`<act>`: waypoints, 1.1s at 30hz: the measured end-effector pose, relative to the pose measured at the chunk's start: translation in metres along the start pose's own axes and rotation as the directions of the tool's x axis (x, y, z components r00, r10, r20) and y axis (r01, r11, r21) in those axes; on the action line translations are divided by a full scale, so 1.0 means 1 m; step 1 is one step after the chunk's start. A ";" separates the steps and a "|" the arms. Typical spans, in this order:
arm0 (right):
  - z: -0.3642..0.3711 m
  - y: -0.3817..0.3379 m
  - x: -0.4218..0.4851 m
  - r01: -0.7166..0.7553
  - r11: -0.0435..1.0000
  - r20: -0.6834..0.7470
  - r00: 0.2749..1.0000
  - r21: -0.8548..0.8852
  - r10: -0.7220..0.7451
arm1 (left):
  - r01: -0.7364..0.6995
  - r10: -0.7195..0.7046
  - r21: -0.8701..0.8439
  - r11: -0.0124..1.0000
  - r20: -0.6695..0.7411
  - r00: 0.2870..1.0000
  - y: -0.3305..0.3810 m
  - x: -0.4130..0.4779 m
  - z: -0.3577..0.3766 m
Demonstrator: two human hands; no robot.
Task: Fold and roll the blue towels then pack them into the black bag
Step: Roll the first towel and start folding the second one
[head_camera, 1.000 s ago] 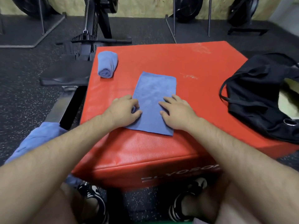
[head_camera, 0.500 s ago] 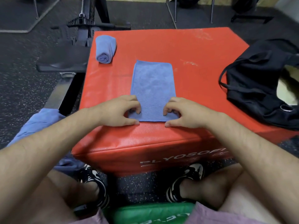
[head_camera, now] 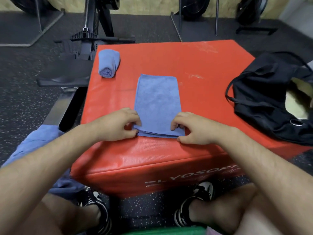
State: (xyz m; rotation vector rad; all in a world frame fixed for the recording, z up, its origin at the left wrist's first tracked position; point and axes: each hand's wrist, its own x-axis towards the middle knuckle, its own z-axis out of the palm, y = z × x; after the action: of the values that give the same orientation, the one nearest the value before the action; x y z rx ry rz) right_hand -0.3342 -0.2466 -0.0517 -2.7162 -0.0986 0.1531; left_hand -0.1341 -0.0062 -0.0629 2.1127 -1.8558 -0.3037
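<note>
Red plyo box (head_camera: pixel 169 158): front face lettered in white "PLYOSOF", the rest cut off by a forearm; the smaller line beneath is unreadable.
Folded blue towel (head_camera: pixel 157 102): flat at the box's near middle, its layered near edge showing.
Left hand (head_camera: pixel 116 124), right hand (head_camera: pixel 194 128): fingers curled, each pinching a near corner of that towel.
Rolled blue towel (head_camera: pixel 109 65): far left corner of the box.
Black bag (head_camera: pixel 264 99): right edge, mouth open.
Loose blue towel (head_camera: pixel 39 139): floor, left.
</note>
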 end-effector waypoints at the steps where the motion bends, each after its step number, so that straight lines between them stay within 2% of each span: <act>1: 0.000 0.001 0.000 0.005 1.000 -0.003 1.000 0.001 -0.005 | 0.002 -0.002 0.000 1.000 -0.008 1.000 -0.001 0.000 0.000; 6: -0.004 0.002 -0.003 -0.021 1.000 0.000 1.000 -0.013 0.021 | 0.010 -0.012 -0.041 0.999 -0.040 0.999 0.002 0.000 -0.003; 12: -0.007 0.003 -0.002 -0.052 0.999 -0.068 0.996 0.006 0.053 | -0.046 0.046 0.040 0.998 -0.007 0.999 0.001 -0.003 -0.001; 16: -0.005 0.005 -0.002 -0.105 0.994 -0.105 0.989 0.040 0.109 | -0.026 0.027 0.032 0.999 -0.020 0.999 0.001 -0.003 -0.003; 19: -0.001 0.005 -0.002 -0.115 0.991 -0.163 0.979 0.065 0.124 | 0.012 -0.013 -0.022 1.000 -0.047 0.999 0.003 -0.002 -0.004; 23: 0.001 0.007 0.001 -0.088 0.992 -0.243 0.964 0.092 0.108 | 0.130 -0.142 -0.137 0.982 -0.085 0.986 0.002 0.000 -0.002; 28: 0.009 0.009 0.004 -0.099 0.994 -0.288 0.951 0.054 0.111 | 0.146 -0.177 -0.194 0.970 -0.154 0.972 -0.005 0.005 0.003; 31: 0.012 0.005 0.006 -0.052 0.996 -0.340 0.940 -0.074 0.023 | 0.088 -0.120 -0.147 0.985 -0.229 0.966 0.000 0.005 0.007; 33: 0.012 0.002 0.007 -0.014 0.992 -0.327 0.945 -0.123 -0.027 | 0.004 -0.018 -0.057 0.998 -0.246 0.969 0.008 0.005 0.007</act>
State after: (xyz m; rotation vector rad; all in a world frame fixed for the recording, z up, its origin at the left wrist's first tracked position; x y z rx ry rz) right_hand -0.3287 -0.2429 -0.0643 -2.8216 -0.0197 -0.3185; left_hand -0.1430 -0.0128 -0.0666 2.0206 -1.6739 -0.0886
